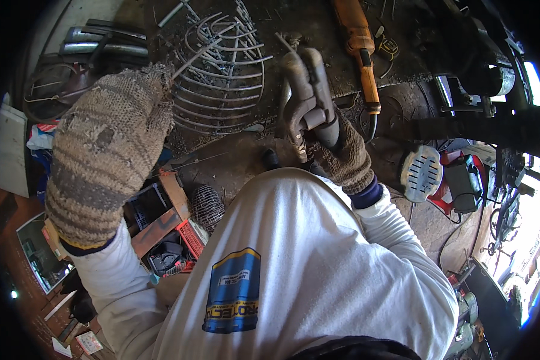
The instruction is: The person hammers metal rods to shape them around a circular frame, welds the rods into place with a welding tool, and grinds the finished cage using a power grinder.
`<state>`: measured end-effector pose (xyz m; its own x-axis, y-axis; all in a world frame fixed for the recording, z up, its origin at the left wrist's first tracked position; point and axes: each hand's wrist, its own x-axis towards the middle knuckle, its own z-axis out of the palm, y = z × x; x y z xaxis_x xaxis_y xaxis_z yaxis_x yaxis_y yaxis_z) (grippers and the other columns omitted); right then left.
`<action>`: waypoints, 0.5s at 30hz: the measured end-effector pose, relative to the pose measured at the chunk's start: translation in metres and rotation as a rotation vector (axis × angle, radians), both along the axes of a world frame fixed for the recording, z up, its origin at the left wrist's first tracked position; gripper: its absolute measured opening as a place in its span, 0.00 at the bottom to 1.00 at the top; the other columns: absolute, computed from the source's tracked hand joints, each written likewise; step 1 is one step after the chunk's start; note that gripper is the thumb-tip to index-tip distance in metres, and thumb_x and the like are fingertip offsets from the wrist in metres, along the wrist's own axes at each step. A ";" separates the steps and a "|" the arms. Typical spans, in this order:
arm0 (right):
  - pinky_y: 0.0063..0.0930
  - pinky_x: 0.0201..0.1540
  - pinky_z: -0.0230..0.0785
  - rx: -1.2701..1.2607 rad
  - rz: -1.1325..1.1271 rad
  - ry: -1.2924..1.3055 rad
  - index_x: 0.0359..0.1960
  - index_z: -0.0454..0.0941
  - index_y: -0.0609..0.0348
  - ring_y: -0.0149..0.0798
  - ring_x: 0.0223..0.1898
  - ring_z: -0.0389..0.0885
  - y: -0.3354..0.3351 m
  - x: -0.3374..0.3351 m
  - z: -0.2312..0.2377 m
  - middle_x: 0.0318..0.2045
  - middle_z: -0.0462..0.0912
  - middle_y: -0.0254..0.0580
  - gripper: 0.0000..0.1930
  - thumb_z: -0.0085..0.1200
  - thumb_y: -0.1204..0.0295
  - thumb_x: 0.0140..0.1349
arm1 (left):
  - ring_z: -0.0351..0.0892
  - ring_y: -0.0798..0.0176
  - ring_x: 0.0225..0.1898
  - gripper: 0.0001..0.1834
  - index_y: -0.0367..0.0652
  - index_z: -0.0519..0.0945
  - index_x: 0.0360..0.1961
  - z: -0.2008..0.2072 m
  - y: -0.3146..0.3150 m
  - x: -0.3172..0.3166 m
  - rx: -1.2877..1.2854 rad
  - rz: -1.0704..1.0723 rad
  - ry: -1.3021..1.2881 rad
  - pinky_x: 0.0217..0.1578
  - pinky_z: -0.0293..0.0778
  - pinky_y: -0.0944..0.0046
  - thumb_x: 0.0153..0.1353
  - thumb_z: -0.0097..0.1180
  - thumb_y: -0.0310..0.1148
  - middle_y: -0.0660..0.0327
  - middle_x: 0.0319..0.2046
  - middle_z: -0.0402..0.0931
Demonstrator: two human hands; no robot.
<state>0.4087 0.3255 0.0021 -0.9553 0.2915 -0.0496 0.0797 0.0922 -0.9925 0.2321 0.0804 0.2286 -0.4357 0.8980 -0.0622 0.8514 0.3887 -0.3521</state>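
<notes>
My left hand (117,144), in a worn striped knit glove, is raised beside the left edge of a rounded metal wire frame (225,78). Its fingers are closed on a thin metal rod (197,55) that slants up and right over the frame. My right hand (348,153), gloved alike, grips a heavy, grey, clamp-like metal tool (306,84) by its lower end. The tool has two thick arms pointing away from me and a brass-coloured part low on its left. The frame lies on a dark worktable (318,24), with its curved ribs toward me.
An orange power tool (357,36) with a cord lies on the table at right, near a small yellow tape measure (390,48). Dark machinery stands at far right. A white slotted seat (422,174) is to the right, and boxes with a red crate (192,237) lie lower left.
</notes>
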 end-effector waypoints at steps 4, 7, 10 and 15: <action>0.34 0.55 0.74 0.161 0.110 -0.094 0.63 0.70 0.62 0.39 0.51 0.83 0.002 -0.003 0.013 0.50 0.83 0.49 0.34 0.70 0.67 0.55 | 0.80 0.50 0.51 0.19 0.45 0.80 0.55 -0.009 0.003 0.012 -0.013 0.061 0.053 0.55 0.75 0.53 0.62 0.61 0.32 0.54 0.48 0.81; 0.35 0.56 0.73 0.224 0.132 -0.032 0.65 0.68 0.61 0.41 0.52 0.83 0.001 -0.003 0.001 0.51 0.83 0.50 0.36 0.70 0.67 0.55 | 0.80 0.52 0.52 0.19 0.45 0.80 0.55 -0.010 0.008 0.014 0.035 -0.026 0.074 0.56 0.75 0.53 0.62 0.62 0.33 0.54 0.48 0.82; 0.35 0.57 0.73 0.151 0.143 -0.031 0.66 0.68 0.61 0.42 0.53 0.83 -0.003 -0.003 -0.001 0.52 0.82 0.51 0.36 0.69 0.66 0.56 | 0.80 0.52 0.52 0.19 0.45 0.81 0.55 -0.005 0.010 0.017 -0.025 -0.013 0.101 0.57 0.75 0.53 0.61 0.62 0.33 0.54 0.48 0.82; 0.36 0.58 0.72 0.012 0.114 0.064 0.66 0.66 0.62 0.42 0.54 0.82 -0.005 -0.002 -0.012 0.52 0.82 0.51 0.36 0.68 0.66 0.58 | 0.80 0.53 0.52 0.19 0.45 0.81 0.55 -0.003 0.016 0.018 -0.036 0.000 0.100 0.57 0.75 0.53 0.62 0.62 0.34 0.55 0.48 0.82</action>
